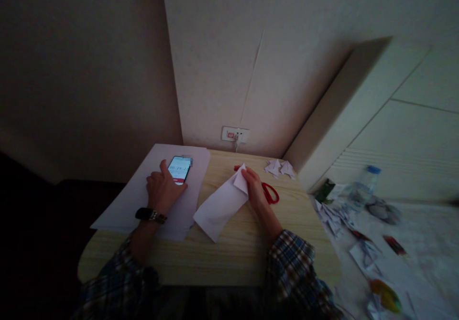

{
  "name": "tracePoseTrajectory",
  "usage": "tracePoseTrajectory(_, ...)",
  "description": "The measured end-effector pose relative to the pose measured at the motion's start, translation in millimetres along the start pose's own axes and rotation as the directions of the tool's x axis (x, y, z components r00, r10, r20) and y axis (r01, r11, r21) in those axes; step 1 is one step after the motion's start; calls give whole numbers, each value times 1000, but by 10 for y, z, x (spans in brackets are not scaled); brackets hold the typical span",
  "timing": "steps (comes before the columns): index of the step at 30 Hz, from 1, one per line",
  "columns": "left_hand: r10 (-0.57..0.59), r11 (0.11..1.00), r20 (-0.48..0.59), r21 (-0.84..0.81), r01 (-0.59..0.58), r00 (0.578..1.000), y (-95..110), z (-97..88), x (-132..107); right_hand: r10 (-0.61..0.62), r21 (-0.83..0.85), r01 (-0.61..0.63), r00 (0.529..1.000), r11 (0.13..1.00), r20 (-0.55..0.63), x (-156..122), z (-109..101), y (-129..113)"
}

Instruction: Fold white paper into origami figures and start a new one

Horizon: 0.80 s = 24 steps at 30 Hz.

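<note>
My left hand (161, 188) rests over the lower end of a phone (180, 168) with a lit timer screen. Its thumb and forefinger are spread to either side; the other fingers curl. The phone lies on a stack of white paper sheets (125, 203). My right hand (254, 188) pinches the upper end of a strip of white paper (220, 210), where a corner is folded over. The strip slants down to the left above the table. Beside my right hand shows a red looped handle (271, 193), apparently of scissors; the rest is hidden.
Small folded paper pieces (279, 168) lie at the back right of the wooden table (211, 265). A wall socket (234, 134) with a plug is behind it. On the floor to the right are a plastic bottle (365, 184), paper scraps (332, 217) and a yellow-green object (385, 295).
</note>
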<state>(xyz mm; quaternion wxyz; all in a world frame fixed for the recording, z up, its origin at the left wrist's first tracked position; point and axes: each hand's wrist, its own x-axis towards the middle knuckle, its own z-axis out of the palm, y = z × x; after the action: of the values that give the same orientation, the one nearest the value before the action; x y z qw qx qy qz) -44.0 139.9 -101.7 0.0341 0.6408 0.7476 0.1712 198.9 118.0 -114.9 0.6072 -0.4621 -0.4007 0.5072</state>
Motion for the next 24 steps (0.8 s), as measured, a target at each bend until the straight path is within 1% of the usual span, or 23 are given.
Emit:
tracePoseTrajectory(2, -21, 1000, 12, 7, 21, 1000, 11, -31, -28, -31, -60, 31, 1000, 998, -1, -12, -50, -9)
tracePoseTrajectory(4, 3, 1000, -15, -3, -4, 1000, 40, -67, -49, -69, -130, 69, 998, 989, 5, -15, -71, -22)
tracePoseTrajectory(6, 76, 994, -86, -75, -82, 993, 113, -91, -56, -97, -196, 100, 995, 975, 27, -11, -74, -38)
tracePoseTrajectory(7, 118, 979, -127, -153, -137, 985, 169, -94, -54, -105, -224, 113, 993, 968, 45, -6, -71, -45)
tracePoseTrajectory(8, 189, 937, -134, -271, -219, 973, 236, -86, -50, -112, -246, 125, 991, 961, 67, -1, -67, -49)
tracePoseTrajectory(9, 277, 859, -107, -418, -296, 955, 312, -68, -45, -114, -262, 134, 989, 956, 90, 6, -63, -51)
tracePoseTrajectory(10, 365, 755, -35, -574, -318, 930, 392, -38, -41, -115, -273, 141, 988, 952, 108, 12, -61, -51)
tracePoseTrajectory(11, 454, 651, 64, -704, -283, 888, 471, 1, -39, -118, -279, 147, 986, 949, 117, 19, -60, -48)
tracePoseTrajectory(12, 526, 570, 137, -789, -228, 839, 545, 46, -43, -119, -283, 149, 986, 948, 118, 25, -60, -45)
tracePoseTrajectory(13, 578, 503, 183, -847, -170, 796, 611, 94, -52, -125, -285, 152, 986, 946, 113, 29, -60, -41)
tracePoseTrajectory(15, 639, 413, 240, -908, -63, 731, 706, 181, -90, -146, -301, 169, 984, 938, 97, 32, -59, -33)
tracePoseTrajectory(16, 657, 384, 250, -923, -31, 712, 735, 212, -118, -161, -309, 181, 983, 934, 89, 30, -55, -29)
tracePoseTrajectory(17, 663, 366, 261, -931, 0, 702, 755, 232, -149, -176, -314, 194, 981, 929, 84, 26, -48, -25)
tracePoseTrajectory(18, 664, 353, 266, -936, 21, 699, 767, 242, -183, -191, -318, 206, 978, 925, 78, 20, -38, -19)
tracePoseTrajectory(19, 655, 343, 266, -939, 36, 707, 774, 243, -215, -203, -322, 217, 976, 921, 76, 13, -25, -12)
tracePoseTrajectory(22, 604, 328, 251, -943, 52, 756, 776, 230, -284, -227, -339, 238, 971, 910, 75, -9, 17, 15)
tracePoseTrajectory(24, 565, 335, 238, -941, 43, 790, 765, 231, -296, -230, -354, 245, 969, 902, 86, -23, 37, 26)
